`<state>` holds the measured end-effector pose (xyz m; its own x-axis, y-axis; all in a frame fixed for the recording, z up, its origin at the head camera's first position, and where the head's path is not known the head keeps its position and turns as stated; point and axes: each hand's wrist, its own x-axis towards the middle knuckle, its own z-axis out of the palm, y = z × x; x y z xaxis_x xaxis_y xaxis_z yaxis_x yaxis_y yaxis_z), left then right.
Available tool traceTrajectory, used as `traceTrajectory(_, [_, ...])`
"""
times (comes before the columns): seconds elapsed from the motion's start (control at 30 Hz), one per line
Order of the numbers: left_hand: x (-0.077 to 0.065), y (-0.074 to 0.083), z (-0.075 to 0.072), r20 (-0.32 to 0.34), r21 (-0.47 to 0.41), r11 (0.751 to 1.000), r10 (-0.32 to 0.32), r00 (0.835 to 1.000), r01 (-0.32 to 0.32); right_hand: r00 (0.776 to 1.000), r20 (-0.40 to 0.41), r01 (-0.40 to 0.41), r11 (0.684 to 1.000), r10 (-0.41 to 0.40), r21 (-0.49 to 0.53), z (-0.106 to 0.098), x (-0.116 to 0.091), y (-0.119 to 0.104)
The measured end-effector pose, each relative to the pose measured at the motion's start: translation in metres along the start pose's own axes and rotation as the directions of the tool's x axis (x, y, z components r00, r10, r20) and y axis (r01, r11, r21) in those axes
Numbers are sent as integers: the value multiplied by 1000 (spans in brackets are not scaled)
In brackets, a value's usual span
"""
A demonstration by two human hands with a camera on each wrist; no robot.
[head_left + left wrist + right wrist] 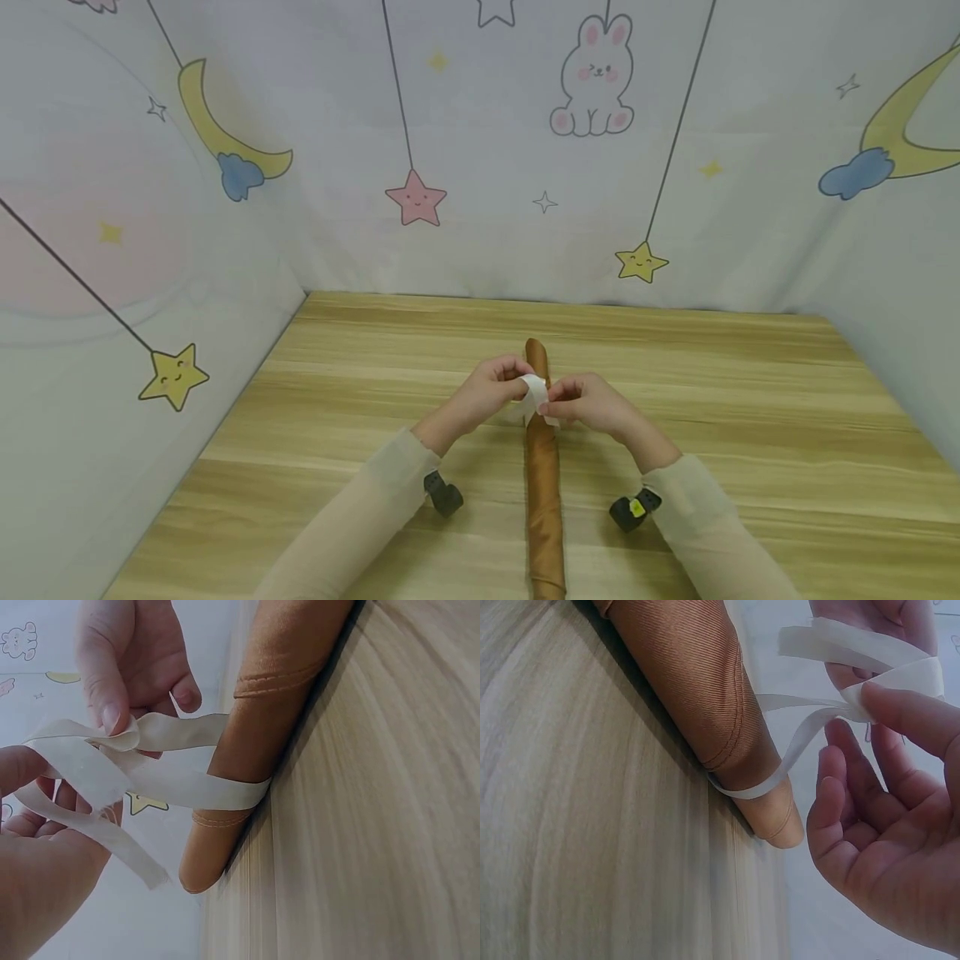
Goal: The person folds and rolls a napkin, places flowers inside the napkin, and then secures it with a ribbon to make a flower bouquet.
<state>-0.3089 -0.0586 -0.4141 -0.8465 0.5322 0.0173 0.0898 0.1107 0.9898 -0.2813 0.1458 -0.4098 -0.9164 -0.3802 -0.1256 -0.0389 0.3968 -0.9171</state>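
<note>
A long, narrow roll of brown cloth (543, 492) with stitched seams lies on the table, pointing away from me. Near its far end a white ribbon (225, 792) passes around it, with its loose lengths drawn up above the roll. My left hand (480, 393), on the roll's left, pinches a loop of this ribbon between thumb and fingers. From the other side my right hand (900, 847) pinches the ribbon with its thumb against a finger, where the lengths cross. One frayed ribbon end hangs free below the left hand in the left wrist view.
The wood-grain table (300, 467) stretches out on both sides of the roll. White cloth walls (487, 250) printed with stars, moons and a rabbit stand along its back and sides. Small black cameras (446, 497) are strapped to both wrists.
</note>
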Motion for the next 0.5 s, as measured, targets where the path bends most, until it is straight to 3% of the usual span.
traceTrajectory(0.5, [0, 1, 1, 4, -5, 1000, -15, 1000, 15, 1000, -4, 14, 1000, -14, 8, -1, 1, 2])
